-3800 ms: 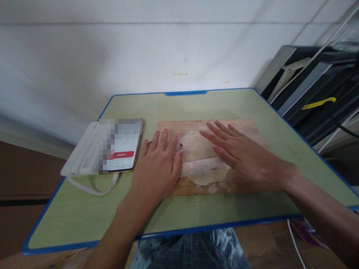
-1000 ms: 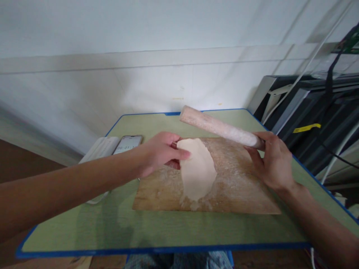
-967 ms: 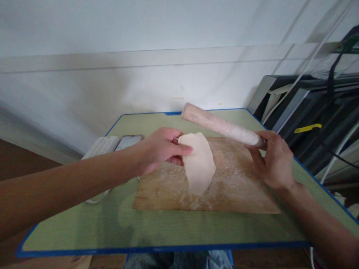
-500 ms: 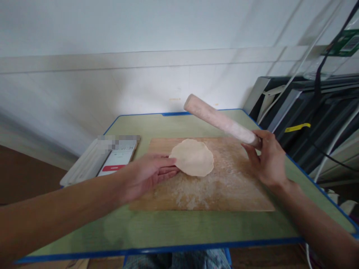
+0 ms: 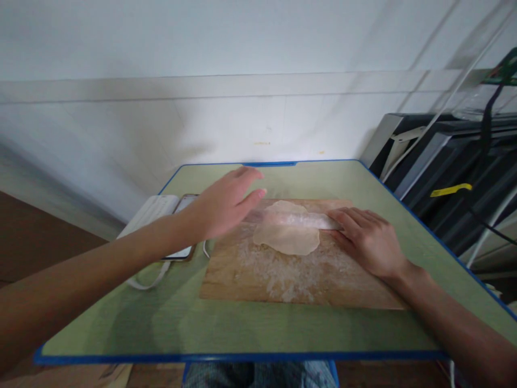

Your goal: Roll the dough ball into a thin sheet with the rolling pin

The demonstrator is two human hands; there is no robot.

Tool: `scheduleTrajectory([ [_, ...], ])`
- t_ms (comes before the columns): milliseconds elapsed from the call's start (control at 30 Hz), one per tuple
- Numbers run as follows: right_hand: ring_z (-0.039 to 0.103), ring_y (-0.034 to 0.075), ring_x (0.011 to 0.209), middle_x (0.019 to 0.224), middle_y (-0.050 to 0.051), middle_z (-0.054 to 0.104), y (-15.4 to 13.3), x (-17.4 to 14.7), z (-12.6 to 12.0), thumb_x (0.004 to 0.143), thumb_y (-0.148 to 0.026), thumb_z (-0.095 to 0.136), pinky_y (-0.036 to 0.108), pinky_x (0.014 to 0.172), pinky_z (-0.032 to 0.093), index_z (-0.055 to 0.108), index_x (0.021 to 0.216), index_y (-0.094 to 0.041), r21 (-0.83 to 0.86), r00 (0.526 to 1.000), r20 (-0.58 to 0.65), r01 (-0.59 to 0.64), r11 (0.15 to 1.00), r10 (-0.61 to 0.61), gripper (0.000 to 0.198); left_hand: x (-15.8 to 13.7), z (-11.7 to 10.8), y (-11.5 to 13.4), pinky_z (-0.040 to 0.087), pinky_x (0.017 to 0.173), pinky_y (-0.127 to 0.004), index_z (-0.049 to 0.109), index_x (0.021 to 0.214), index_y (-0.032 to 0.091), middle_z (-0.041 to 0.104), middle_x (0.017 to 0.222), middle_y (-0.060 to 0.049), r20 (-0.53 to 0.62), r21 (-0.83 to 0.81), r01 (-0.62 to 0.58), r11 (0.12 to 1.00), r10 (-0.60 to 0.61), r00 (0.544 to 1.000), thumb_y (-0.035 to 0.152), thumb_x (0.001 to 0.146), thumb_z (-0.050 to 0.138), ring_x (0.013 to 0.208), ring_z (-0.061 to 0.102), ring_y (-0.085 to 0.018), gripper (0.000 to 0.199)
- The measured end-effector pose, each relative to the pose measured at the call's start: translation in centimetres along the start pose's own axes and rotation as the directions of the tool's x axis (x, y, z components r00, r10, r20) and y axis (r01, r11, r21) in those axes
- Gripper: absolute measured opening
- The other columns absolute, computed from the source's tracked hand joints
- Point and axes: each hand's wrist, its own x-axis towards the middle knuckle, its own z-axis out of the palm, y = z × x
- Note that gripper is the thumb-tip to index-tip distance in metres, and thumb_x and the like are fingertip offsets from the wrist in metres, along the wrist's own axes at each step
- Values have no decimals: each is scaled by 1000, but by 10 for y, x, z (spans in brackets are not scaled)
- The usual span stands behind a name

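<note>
A thin, roughly round sheet of dough lies on a floured wooden board. Across its far half rests a pale rolling pin, dusted with flour and slightly blurred. My right hand is closed around the pin's right end. Above the pin's left end, my left hand hovers with its fingers apart, holding nothing. That left end is partly hidden behind the hand.
A phone and a white power strip-like block with a white cable lie at the left. The green table has a blue edge. Dark flat panels and cables stand at the right, near the wall.
My right hand has lowered the rolling pin from the air onto the dough. My left hand has let go of the dough's edge and risen. The view has shifted slightly.
</note>
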Motion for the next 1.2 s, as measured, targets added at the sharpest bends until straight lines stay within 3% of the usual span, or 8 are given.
scheduleTrajectory([
  [100,62,20,71,85,8,69,-3,1,0,92,-33,45,30,63,44,60,93,-15,12,1000,14,-8,1000,8,23,17,32,-4,32,101,-39,51,114,13,53,123,-13,146,74,-107,991,96,985,37,94,29,117,46,-25,38],
  [233,62,20,70,82,7,68,0,0,-2,89,-36,49,29,60,43,60,90,-17,45,999,3,-44,998,44,22,35,63,-12,28,103,-41,41,126,8,45,133,-18,253,28,-43,999,34,967,27,95,22,124,41,-25,41],
  [400,60,18,65,73,5,65,1,4,-8,92,-37,41,29,55,41,59,81,-19,156,988,32,-157,975,153,27,55,69,-23,15,110,-33,28,138,6,25,150,-14,433,11,-50,999,40,901,24,93,24,138,20,-21,49],
  [567,63,21,69,79,7,68,0,7,-6,94,-37,33,31,55,44,61,86,-19,96,960,123,-263,960,251,35,67,72,-28,13,111,-38,16,144,9,16,152,-14,544,27,-38,999,17,839,32,93,23,140,12,-24,57],
  [700,66,23,80,94,9,70,-2,6,-3,95,-36,32,33,62,49,62,97,-18,47,945,179,-286,957,274,35,65,71,-25,12,111,-43,12,146,13,14,153,-12,542,50,-33,998,0,841,36,94,20,140,9,-25,57],
  [900,66,25,90,100,12,70,-8,1,1,95,-34,31,37,72,53,62,102,-14,23,952,167,-265,964,257,37,50,65,-14,9,108,-55,17,146,18,17,152,-13,446,118,-30,993,-26,895,42,95,16,140,8,-31,56],
  [1033,63,27,97,108,15,67,-13,-8,1,94,-34,32,41,80,52,58,108,-11,45,962,181,-214,976,203,38,39,65,-6,13,109,-54,27,143,19,25,150,-13,311,245,-84,966,4,951,40,96,18,139,16,-30,52],
  [1200,58,30,106,120,20,59,-22,-17,-10,93,-37,36,45,87,49,52,117,-7,9,977,169,-135,991,132,41,26,67,-3,21,109,-49,35,140,19,38,144,-10,232,304,-123,945,52,971,40,96,18,135,28,-28,51],
])
